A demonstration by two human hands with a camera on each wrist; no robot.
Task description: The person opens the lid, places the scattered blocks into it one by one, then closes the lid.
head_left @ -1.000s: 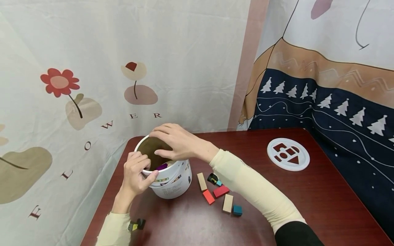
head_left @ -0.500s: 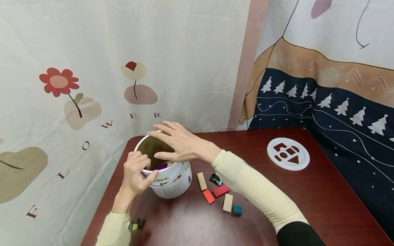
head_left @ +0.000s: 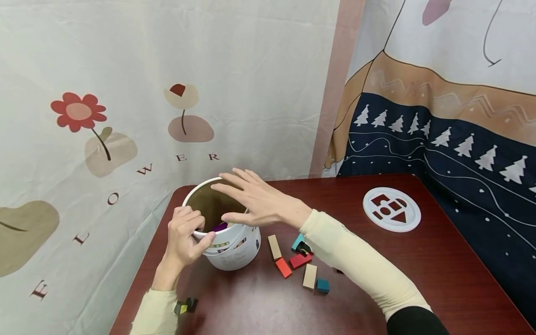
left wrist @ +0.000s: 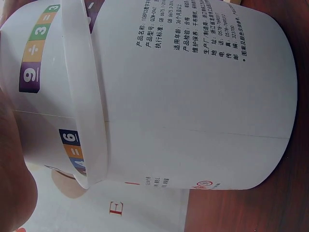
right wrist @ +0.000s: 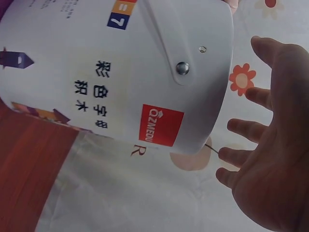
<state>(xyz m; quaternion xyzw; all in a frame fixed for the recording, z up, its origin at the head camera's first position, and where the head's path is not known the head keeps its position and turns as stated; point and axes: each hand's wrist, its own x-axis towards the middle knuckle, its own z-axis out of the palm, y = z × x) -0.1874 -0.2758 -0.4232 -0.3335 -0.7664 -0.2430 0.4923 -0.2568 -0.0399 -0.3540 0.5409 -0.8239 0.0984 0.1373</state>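
A white bucket (head_left: 234, 256) with printed labels stands on the table, slightly tilted. My left hand (head_left: 184, 232) grips its near left rim, fingers curled over the edge and thumb outside. Inside the bucket a purple piece (head_left: 219, 227) shows; much of the interior is hidden. Above the bucket's right rim hovers my right hand (head_left: 264, 200), fingers spread and straight, holding nothing. The right wrist view has the same spread right hand (right wrist: 270, 145) beside the bucket's mouth. In the left wrist view the bucket's handle (left wrist: 87, 96) lies against its side.
Right of the bucket lie several wooden blocks: tan (head_left: 274, 247), orange-red (head_left: 284, 268), red (head_left: 300, 261), another tan (head_left: 310, 276) and teal (head_left: 323, 285). A second teal block (head_left: 298, 241) is partly covered by the right wrist. A white lid (head_left: 391, 209) with shaped cut-outs lies farther right on the table (head_left: 439, 279).
My right hand has lifted out of the bucket's mouth and shifted right, its fingers spreading. More of the teal block by the right wrist now shows. The left hand stays on the rim.
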